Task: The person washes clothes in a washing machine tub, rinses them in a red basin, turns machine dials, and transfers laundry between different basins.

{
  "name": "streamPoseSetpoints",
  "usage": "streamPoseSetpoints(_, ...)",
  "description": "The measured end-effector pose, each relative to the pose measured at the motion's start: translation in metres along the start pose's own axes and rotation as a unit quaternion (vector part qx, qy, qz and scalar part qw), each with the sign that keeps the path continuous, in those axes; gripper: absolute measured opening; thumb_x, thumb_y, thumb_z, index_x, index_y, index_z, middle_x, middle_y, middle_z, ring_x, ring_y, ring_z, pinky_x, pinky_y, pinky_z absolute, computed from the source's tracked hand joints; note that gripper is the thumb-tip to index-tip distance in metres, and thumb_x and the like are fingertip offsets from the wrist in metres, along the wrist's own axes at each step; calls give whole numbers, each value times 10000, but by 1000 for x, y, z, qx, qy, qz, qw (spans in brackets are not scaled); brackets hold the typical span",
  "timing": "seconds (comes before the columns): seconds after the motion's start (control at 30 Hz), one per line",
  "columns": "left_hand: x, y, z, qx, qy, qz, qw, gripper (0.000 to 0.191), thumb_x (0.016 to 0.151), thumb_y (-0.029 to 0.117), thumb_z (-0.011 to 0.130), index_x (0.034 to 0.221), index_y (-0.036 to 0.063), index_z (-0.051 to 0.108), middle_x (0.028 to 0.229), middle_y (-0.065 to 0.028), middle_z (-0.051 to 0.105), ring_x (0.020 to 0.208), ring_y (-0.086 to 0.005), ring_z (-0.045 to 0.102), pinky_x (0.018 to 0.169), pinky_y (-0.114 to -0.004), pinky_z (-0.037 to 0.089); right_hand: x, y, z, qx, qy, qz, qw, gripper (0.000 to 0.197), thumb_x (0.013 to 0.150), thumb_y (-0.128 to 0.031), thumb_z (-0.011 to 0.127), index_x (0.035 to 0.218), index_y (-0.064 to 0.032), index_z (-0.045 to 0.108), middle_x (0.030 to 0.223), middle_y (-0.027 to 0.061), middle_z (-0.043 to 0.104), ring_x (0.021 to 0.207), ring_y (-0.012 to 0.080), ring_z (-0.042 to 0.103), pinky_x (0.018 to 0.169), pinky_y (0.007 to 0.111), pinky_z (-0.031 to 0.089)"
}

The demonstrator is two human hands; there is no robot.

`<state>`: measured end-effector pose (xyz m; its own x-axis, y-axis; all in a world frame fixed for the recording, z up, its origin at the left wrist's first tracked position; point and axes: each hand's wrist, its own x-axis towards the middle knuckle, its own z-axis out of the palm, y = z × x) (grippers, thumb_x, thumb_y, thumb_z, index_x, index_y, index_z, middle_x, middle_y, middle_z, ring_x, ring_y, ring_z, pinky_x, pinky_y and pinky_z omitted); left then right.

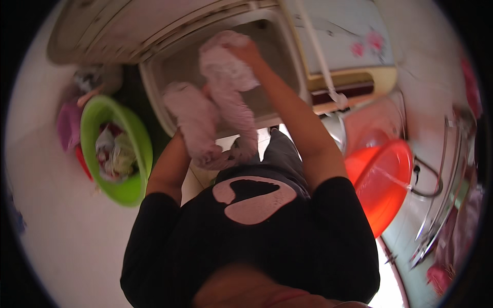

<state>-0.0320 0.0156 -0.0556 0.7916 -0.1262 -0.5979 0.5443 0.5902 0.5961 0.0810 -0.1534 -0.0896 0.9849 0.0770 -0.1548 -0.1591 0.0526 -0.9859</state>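
Observation:
A damp-looking pink cloth (235, 77), gathered and twisted into thick folds, is held up in front of me over a pale rectangular basin (298, 73). My right hand (246, 52) grips its upper end. Another part of the cloth covers my left wrist and most of my left hand (207, 91), whose fingers show between the folds. The cloth's lower loop hangs past the basin's near edge, close to my waist.
Left of the basin stands a green plastic tub (144, 165) with crumpled clothes (115, 154) in it, beside a purple container (69, 125). A flowered appliance top (339, 38) with a white hose (319, 54) lies right. An orange basin (385, 184) stands near my right elbow.

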Motion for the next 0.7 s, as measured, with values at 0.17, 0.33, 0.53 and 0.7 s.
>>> streamPoseSetpoints(0.17, -2, -3, 0, -25, 10, 9, 1000, 610, 863, 505, 410, 1301, 83, 376, 1303, -107, 432, 1167, -301, 439, 993, -455, 342, -1, 3, 10, -183, -4, 26, 983, 437, 696, -272, 722, 1014, -8, 580, 918, 112, 640, 842, 170, 608, 729, 305, 491)
streamPoseSetpoints(0.33, 19, -6, 13, -40, -22, -22, 999, 625, 859, 515, 410, 1303, 78, 372, 1299, -110, 437, 1164, -298, 443, 994, -451, 342, -13, -9, 4, -117, 47, -30, 992, 473, 721, -297, 670, 1075, -13, 536, 923, 172, 620, 855, 273, 600, 760, 323, 470)
streamPoseSetpoints(0.53, 32, 15, 30, -100, -112, -111, 982, 684, 831, 569, 422, 1306, 80, 369, 1298, -104, 439, 1163, -287, 446, 998, -439, 337, -12, -18, -9, -296, -105, 43, 949, 433, 740, -279, 636, 1106, -68, 541, 987, 187, 609, 952, 322, 573, 802, 357, 461)
streamPoseSetpoints(0.7, 29, 11, 19, -57, -38, -10, 998, 715, 805, 624, 445, 1269, 80, 412, 1244, -117, 489, 1136, -272, 477, 970, -419, 376, -9, -54, 12, -369, -213, -19, 904, 489, 716, -249, 625, 1161, -81, 513, 1038, 197, 586, 971, 344, 558, 826, 365, 448)
